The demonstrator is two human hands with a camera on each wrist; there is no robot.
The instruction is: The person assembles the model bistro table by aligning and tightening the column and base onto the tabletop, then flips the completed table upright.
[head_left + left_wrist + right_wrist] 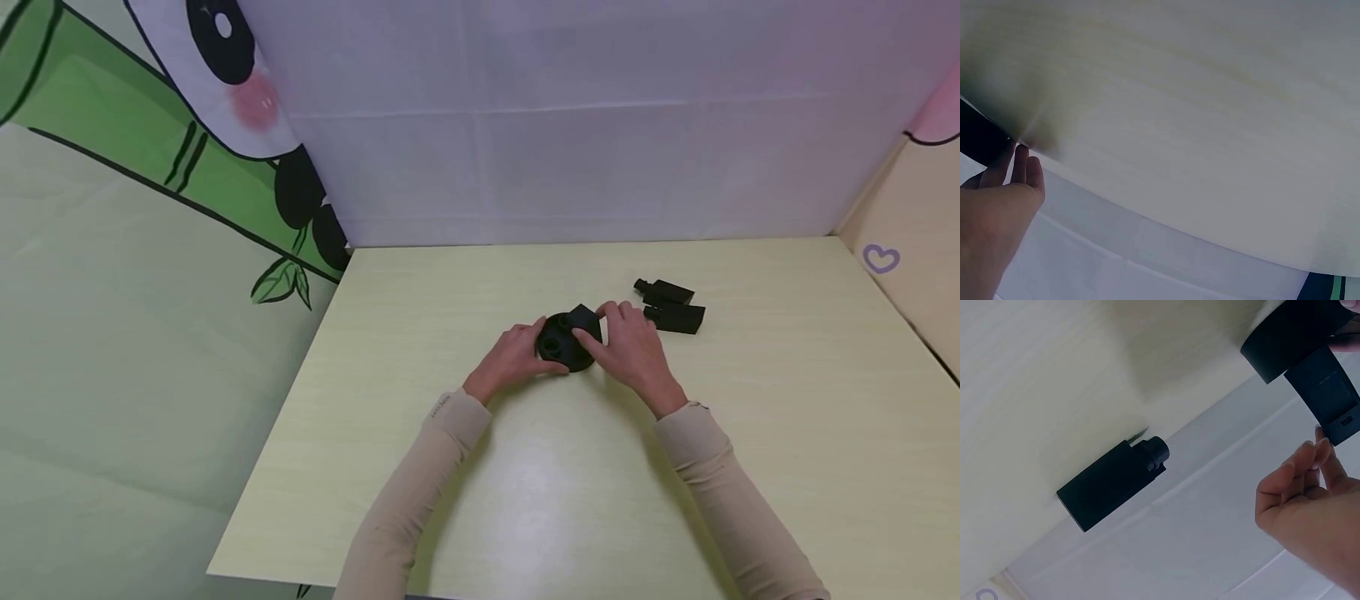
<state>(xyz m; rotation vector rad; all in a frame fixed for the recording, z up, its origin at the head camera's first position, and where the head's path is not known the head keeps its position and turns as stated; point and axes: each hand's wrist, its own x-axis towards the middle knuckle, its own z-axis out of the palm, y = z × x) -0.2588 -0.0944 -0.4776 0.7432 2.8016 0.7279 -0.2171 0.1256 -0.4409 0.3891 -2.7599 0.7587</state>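
Note:
A round black base [551, 343] with round holes in its top is near the middle of the table. My left hand [516, 354] grips its left side, thumb at the near edge and fingers at the far edge. With thumb and fingertips, my right hand [632, 348] pinches a black rectangular block [583, 319] at the base's right side. In the right wrist view, that block [1325, 394] meets the base [1291, 337]; whether it sits in a hole is hidden. The left wrist view catches only a dark edge of the base [982, 134] by the fingertips.
Two similar black blocks, a farther one [667, 292] and a nearer one [677, 319], lie side by side just beyond my right hand, their round knobs pointing left. The pale wooden table [420, 333] meets a lilac cloth backdrop [570, 175] behind and a cream panel at right.

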